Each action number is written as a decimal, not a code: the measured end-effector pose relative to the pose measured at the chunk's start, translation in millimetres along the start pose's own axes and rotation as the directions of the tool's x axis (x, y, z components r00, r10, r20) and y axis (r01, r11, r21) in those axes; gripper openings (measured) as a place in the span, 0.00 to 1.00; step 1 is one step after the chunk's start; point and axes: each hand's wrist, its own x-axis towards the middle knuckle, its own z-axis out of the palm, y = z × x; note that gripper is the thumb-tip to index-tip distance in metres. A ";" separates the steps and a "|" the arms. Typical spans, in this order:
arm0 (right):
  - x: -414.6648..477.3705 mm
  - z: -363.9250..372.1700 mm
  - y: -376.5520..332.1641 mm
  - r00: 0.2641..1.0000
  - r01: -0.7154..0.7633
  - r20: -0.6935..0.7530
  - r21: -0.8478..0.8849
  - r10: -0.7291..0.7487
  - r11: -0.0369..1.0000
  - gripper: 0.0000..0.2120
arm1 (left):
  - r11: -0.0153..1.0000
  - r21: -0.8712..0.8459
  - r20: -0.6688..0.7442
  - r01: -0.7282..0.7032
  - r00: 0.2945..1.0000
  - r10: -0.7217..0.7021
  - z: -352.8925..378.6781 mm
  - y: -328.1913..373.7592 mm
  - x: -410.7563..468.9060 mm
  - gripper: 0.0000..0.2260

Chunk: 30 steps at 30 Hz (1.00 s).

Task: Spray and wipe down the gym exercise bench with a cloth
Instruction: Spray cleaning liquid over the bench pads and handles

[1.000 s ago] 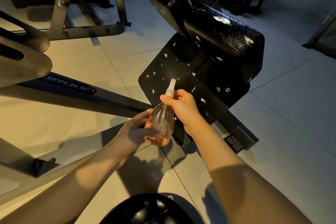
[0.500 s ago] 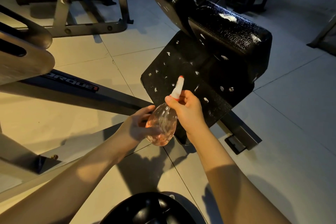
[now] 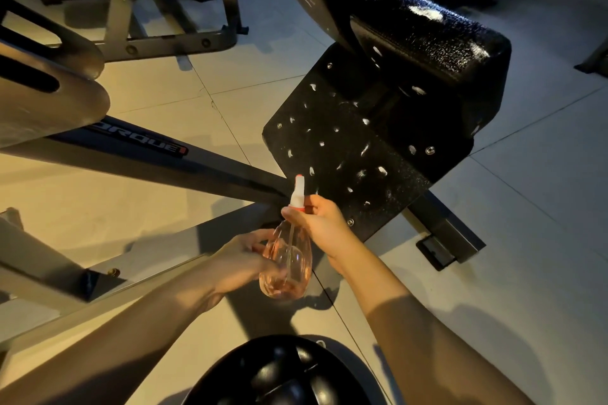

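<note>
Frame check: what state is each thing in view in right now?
spray bottle: upright, held by both grips, nozzle toward the bench.
left grip: holds the bottle's body.
right grip: grips the bottle's neck under the nozzle.
bench pad: speckled with spray, white patches unwiped.
lower bench panel: dotted with white droplets.
cloth: not in view.

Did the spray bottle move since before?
Yes. The spray bottle drew back toward the person; its nozzle now sits at the near edge of the black plate.
</note>
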 end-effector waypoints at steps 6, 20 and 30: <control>-9.9 -13.7 3.9 0.996 0.047 -0.074 -0.059 -0.051 0.997 0.21 | 0.999 -0.007 0.028 -0.053 0.998 0.053 20.6 10.8 -6.0 0.33; -148.4 -100.0 -44.6 0.982 -0.056 -0.177 0.102 0.073 0.993 0.20 | 0.986 -0.019 0.050 -0.167 0.985 0.168 106.9 78.6 -95.3 0.36; -246.0 -183.4 -156.0 0.993 -0.098 -0.069 -0.019 0.097 0.995 0.18 | 0.995 -0.042 0.100 -0.090 0.991 0.093 146.7 207.6 -200.1 0.30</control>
